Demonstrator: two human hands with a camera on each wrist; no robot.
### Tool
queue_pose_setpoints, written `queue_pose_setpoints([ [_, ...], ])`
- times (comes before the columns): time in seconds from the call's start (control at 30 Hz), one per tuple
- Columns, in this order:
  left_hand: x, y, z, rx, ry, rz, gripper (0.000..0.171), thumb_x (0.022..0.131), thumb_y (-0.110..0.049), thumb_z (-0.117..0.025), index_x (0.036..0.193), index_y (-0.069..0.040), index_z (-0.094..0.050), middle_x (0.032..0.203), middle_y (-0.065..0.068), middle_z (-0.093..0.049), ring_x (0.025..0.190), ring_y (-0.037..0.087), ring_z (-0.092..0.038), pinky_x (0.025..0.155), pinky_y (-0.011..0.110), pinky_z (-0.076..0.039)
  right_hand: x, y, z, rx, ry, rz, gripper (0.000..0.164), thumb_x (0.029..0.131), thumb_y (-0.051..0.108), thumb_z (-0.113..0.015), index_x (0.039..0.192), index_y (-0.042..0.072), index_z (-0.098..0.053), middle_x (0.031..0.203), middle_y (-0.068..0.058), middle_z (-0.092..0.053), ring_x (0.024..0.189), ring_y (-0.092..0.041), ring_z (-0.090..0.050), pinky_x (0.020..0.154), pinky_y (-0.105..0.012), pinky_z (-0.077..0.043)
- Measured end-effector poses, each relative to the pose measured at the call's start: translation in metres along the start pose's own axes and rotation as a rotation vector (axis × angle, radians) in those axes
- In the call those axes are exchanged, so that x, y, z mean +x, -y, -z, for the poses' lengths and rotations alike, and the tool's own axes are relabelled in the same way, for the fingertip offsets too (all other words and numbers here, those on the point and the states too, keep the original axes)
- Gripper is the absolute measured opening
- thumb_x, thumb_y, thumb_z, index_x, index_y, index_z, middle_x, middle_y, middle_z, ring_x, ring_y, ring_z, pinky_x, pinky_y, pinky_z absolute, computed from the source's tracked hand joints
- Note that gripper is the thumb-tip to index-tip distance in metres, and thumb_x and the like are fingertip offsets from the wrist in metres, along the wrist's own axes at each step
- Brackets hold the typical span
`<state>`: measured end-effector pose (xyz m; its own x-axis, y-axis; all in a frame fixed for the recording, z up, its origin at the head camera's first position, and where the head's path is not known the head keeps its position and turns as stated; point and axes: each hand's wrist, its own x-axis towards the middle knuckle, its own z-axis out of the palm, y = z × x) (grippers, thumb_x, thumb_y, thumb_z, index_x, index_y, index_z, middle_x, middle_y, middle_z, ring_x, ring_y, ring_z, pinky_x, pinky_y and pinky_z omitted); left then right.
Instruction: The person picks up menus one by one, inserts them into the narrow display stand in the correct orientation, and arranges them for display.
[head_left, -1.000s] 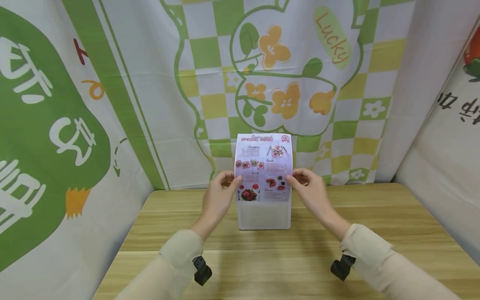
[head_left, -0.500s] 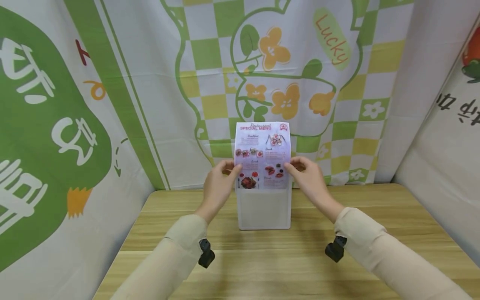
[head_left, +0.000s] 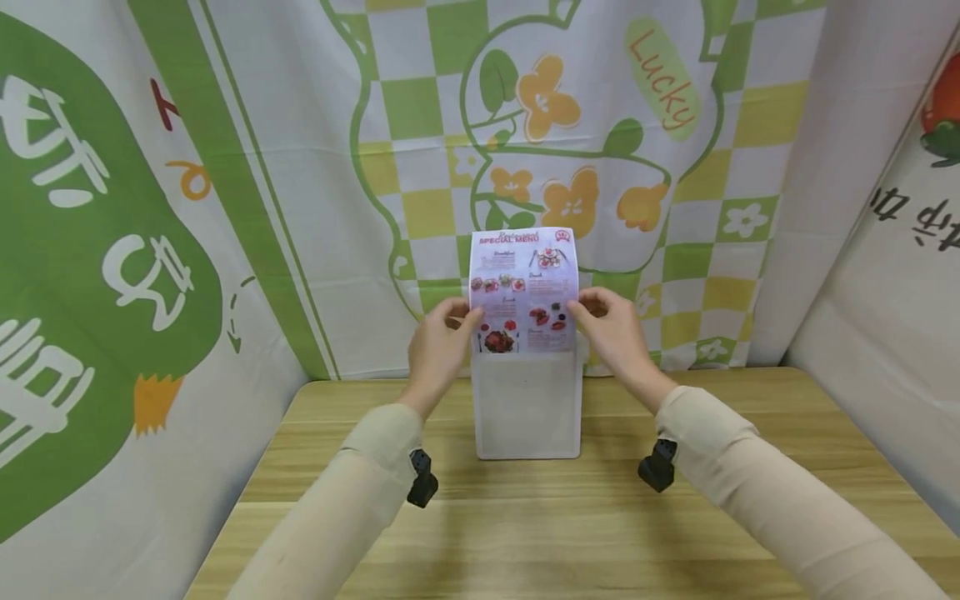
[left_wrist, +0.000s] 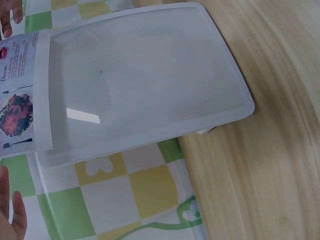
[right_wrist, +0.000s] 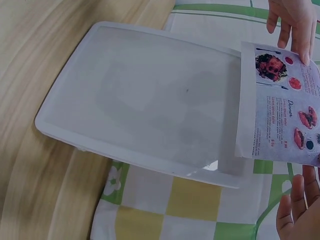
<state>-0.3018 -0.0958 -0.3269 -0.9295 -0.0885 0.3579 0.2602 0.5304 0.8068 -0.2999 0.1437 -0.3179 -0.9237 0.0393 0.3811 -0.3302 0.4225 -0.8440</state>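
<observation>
A printed restaurant menu sheet [head_left: 523, 287] stands upright, pinched at its two side edges, left by my left hand [head_left: 441, 342] and right by my right hand [head_left: 617, 333]. Each thumb lies on the front, with fingers curled behind the edge. The sheet bows slightly and overlaps the upper part of a white sign holder [head_left: 527, 408] that rests upright on the table. Below the sheet the holder's panel shows plain and whitish. In the left wrist view the menu's lower edge [left_wrist: 42, 95] overlaps the holder's top; the right wrist view likewise shows the menu [right_wrist: 285, 107] across that end.
The wooden table [head_left: 510, 533] runs up to a cloth backdrop [head_left: 420, 100] with green and yellow checks and flowers. Printed cloth walls [head_left: 75, 250] stand at both sides. A small black camera [head_left: 422, 479] hangs at each wrist.
Both hands have moved upward together with the menu sheet, which has slid up along the sign holder. More of the holder's plain panel now shows, while the holder itself has stayed in place.
</observation>
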Motion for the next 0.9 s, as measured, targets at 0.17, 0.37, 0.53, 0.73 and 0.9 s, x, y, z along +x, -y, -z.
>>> queue_pose_setpoints([
  [0.17,0.01,-0.005,0.0,0.03,-0.025,-0.004,0.031,0.096,-0.042,-0.064,0.114,-0.016,-0.068,0.1,-0.002,-0.07,0.091,0.016,-0.06,0.075,0.036,-0.048,0.009,0.005,0.0,-0.012,-0.011,0.018,0.027,0.099,0.02,-0.063,0.114,-0.002,-0.065,0.106,-0.016,-0.066,0.094,-0.024,-0.058,0.08,-0.034,-0.047],
  [0.37,0.021,-0.01,-0.001,0.041,-0.035,0.0,0.031,0.096,-0.043,-0.062,0.114,-0.018,-0.068,0.1,-0.004,-0.07,0.09,0.015,-0.059,0.074,0.036,-0.047,0.019,0.009,0.002,-0.044,-0.035,0.041,0.027,0.099,0.019,-0.062,0.115,-0.002,-0.065,0.104,-0.016,-0.066,0.092,-0.023,-0.057,0.077,-0.032,-0.047],
  [0.53,0.027,-0.014,-0.002,0.043,-0.044,-0.001,0.03,0.097,-0.043,-0.062,0.113,-0.018,-0.068,0.101,-0.004,-0.069,0.09,0.014,-0.059,0.076,0.036,-0.046,0.026,0.012,0.003,-0.066,-0.056,0.051,0.027,0.099,0.02,-0.062,0.115,-0.001,-0.066,0.104,-0.016,-0.066,0.091,-0.024,-0.058,0.076,-0.033,-0.047],
  [0.73,0.032,-0.017,-0.004,0.047,-0.052,-0.015,0.028,0.097,-0.043,-0.061,0.11,-0.018,-0.067,0.099,-0.004,-0.069,0.09,0.015,-0.058,0.076,0.036,-0.045,0.032,0.013,0.004,-0.078,-0.062,0.055,0.027,0.099,0.02,-0.062,0.116,-0.001,-0.065,0.103,-0.015,-0.066,0.09,-0.023,-0.057,0.076,-0.032,-0.047],
  [0.9,0.033,-0.016,-0.005,0.067,-0.053,-0.031,0.027,0.098,-0.041,-0.061,0.108,-0.017,-0.067,0.1,-0.003,-0.069,0.089,0.015,-0.059,0.075,0.035,-0.045,0.036,0.013,0.004,-0.091,-0.061,0.069,0.025,0.099,0.02,-0.062,0.114,0.0,-0.065,0.102,-0.014,-0.066,0.088,-0.023,-0.056,0.076,-0.032,-0.047],
])
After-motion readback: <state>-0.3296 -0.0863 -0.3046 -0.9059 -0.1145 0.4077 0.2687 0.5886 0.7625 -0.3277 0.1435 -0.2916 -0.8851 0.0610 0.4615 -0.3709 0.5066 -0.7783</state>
